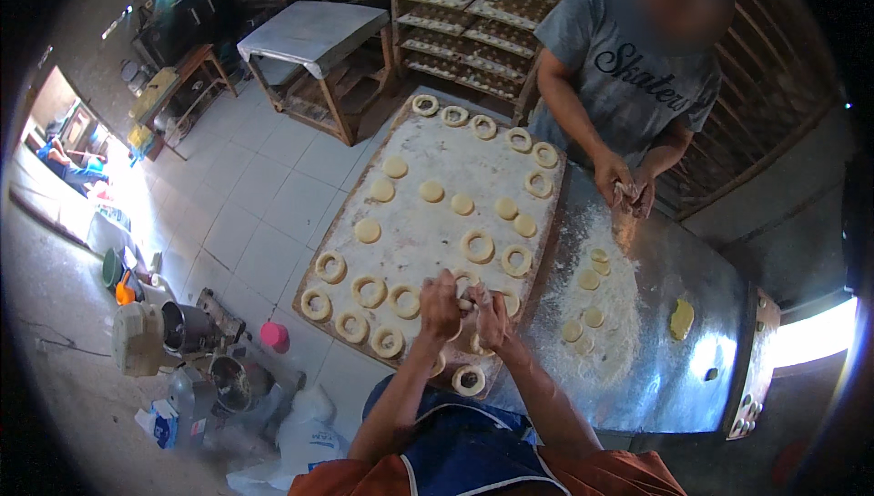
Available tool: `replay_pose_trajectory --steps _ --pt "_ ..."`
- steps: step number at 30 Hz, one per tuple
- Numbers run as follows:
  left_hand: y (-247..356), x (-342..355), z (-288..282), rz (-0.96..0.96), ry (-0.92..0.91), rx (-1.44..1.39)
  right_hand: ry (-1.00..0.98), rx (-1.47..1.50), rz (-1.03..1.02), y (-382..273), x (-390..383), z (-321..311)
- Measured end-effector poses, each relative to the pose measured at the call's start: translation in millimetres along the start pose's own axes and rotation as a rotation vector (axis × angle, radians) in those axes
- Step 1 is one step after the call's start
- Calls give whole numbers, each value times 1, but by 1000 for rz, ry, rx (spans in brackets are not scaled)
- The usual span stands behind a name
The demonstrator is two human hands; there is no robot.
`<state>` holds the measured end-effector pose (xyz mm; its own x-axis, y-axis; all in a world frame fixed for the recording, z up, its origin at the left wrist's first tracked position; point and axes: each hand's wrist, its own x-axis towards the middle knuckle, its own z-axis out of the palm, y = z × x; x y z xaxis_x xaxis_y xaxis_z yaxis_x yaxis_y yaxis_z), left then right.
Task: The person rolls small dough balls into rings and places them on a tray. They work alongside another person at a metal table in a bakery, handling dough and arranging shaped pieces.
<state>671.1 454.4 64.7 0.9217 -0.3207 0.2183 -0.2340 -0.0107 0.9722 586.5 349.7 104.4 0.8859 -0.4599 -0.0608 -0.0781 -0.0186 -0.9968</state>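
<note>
My left hand (441,309) and my right hand (492,319) meet above the near part of a floured board (410,243). Fingers of both hands are closed around a small piece of pale dough (467,302) between them; its full shape is hidden. Dough rings lie along the board's edges, one ring (369,292) just left of my left hand and another ring (469,380) near my body. Flat round dough discs, such as this disc (431,191), lie across the middle of the board.
Across the metal table (674,387) at right, a co-worker (628,68) handles something floury over a flour patch (601,314) with more discs. A yellow dough lump (681,320) lies there. Racks of trays (473,22) stand behind; a mixer (150,337) is at left.
</note>
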Motion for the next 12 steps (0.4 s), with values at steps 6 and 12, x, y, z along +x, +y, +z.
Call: replay_pose_trajectory --steps 6,12 --pt "3 61 -43 -228 191 286 -144 -558 -45 -35 59 33" --pt "-39 75 -43 126 76 734 -151 -850 0 -30 18 -8"
